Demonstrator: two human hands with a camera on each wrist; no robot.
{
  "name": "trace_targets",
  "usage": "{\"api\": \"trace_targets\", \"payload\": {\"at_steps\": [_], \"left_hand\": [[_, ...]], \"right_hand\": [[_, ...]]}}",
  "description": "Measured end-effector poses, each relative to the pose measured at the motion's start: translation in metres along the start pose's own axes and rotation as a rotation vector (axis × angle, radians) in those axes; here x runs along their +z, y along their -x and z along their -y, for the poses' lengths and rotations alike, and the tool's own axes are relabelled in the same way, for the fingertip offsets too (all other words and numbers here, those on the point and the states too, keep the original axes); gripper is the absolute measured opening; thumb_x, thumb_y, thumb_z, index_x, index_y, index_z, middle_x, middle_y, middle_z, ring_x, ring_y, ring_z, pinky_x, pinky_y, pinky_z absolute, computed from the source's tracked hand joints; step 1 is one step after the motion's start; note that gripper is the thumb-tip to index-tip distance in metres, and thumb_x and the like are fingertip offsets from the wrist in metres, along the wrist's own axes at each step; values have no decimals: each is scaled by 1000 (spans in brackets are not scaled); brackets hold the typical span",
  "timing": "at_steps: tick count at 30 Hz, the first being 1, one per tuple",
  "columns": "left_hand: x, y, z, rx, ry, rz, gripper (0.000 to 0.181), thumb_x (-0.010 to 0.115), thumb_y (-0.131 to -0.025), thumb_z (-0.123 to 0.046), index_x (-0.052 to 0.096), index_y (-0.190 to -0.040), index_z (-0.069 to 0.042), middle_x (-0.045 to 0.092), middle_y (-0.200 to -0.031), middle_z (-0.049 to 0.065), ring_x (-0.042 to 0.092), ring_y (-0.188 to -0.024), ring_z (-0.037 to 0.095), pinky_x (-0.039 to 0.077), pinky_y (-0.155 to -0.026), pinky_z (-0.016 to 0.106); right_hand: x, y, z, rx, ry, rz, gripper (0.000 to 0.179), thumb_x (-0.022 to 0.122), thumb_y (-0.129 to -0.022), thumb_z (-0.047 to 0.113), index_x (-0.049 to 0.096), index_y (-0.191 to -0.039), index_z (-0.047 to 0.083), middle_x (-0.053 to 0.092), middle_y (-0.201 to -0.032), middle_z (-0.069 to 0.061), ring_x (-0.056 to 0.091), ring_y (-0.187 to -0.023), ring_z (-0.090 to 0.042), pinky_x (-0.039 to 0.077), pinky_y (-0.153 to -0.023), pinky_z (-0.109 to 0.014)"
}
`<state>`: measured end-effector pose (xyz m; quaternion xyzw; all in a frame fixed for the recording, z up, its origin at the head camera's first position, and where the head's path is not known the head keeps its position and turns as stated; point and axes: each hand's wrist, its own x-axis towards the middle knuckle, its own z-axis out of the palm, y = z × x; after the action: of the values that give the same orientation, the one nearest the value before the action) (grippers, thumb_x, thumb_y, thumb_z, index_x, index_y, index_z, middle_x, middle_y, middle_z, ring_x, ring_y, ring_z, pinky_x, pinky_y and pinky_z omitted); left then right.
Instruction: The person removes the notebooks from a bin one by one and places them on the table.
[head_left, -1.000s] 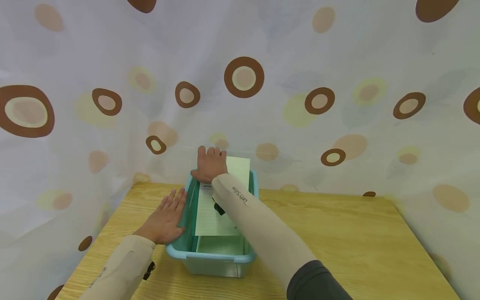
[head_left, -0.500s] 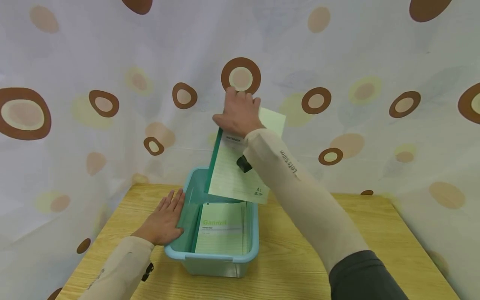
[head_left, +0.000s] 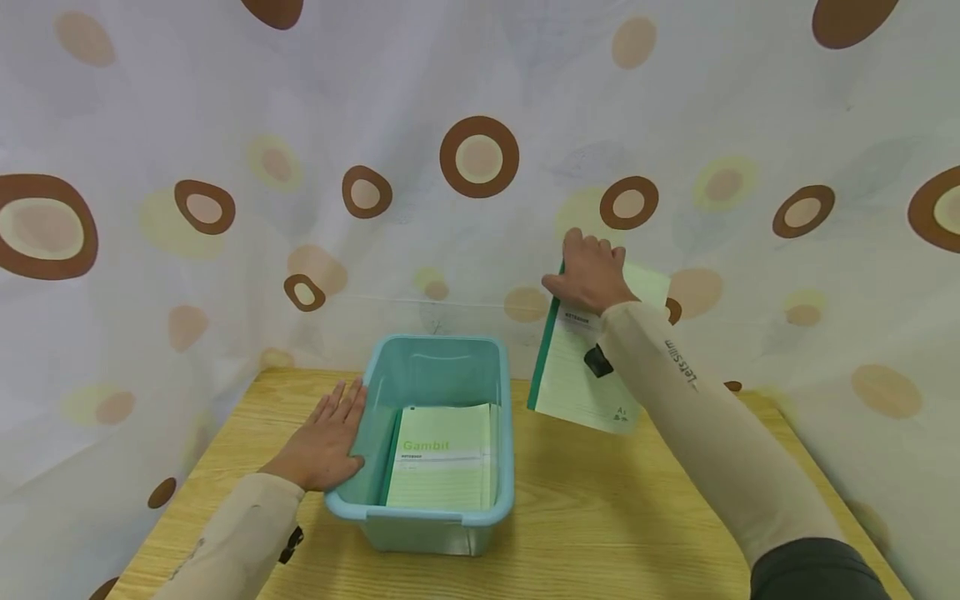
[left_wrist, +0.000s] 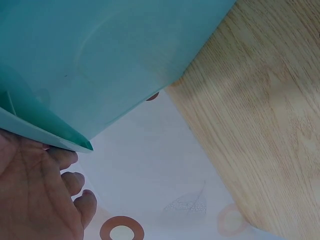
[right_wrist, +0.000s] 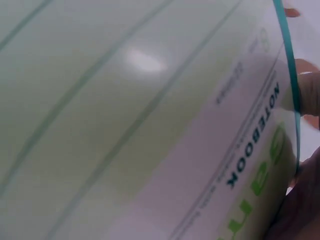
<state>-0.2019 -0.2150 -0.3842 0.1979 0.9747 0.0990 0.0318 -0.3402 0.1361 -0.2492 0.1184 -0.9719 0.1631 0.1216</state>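
My right hand (head_left: pixel 592 273) grips the top edge of a pale green notebook (head_left: pixel 573 375) with a dark green spine, held up to the right of the basin. In the right wrist view the notebook cover (right_wrist: pixel 150 125), printed "NOTEBOOK", fills most of the picture, with part of the hand at its edge. My left hand (head_left: pixel 324 442) rests on the left rim of a light blue plastic basin (head_left: pixel 420 517), its fingers straight. From below, the left wrist view shows that palm (left_wrist: pixel 35 195) against the rim. Inside the basin lies a stack of similar notebooks (head_left: pixel 442 475), the top one marked "Gambit".
The basin stands on a wooden table (head_left: pixel 585 517), left of its middle. Behind the table hangs a white curtain (head_left: pixel 420 83) with brown and beige round shapes. Tabletop extends to the right of the basin, under the raised notebook.
My right hand has lifted the notebook up out of the basin and carried it to the right, now lower than half a second ago. The left hand has stayed on the rim.
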Motion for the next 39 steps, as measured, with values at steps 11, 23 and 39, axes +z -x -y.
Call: {"api": "trace_targets", "payload": {"at_steps": [11, 23, 39], "left_hand": [[3, -2, 3, -1, -1, -13, 80, 53, -83, -16, 16, -147, 15, 12, -156, 29, 5, -144, 46, 11, -115, 57], [1, -1, 3, -3, 2, -2, 79, 52, -85, -16, 14, -147, 15, 10, -156, 29, 4, -144, 45, 9, -115, 56], [3, -1, 5, 3, -13, -15, 80, 53, -84, -16, 14, -147, 15, 11, -156, 29, 5, -144, 45, 10, -115, 56]], "right_hand": [[102, 14, -54, -44, -7, 88, 34, 62, -85, 27, 45, -99, 2, 46, -85, -13, 41, -82, -33, 29, -79, -50], [185, 23, -79, -71, 10, 184, 30, 65, -84, 27, 43, -90, 7, 47, -82, -9, 42, -81, -31, 29, -77, -47], [252, 30, -78, -119, 8, 210, 24, 59, -84, 23, 40, -86, 8, 43, -79, -7, 42, -80, -29, 33, -78, -49]]}}
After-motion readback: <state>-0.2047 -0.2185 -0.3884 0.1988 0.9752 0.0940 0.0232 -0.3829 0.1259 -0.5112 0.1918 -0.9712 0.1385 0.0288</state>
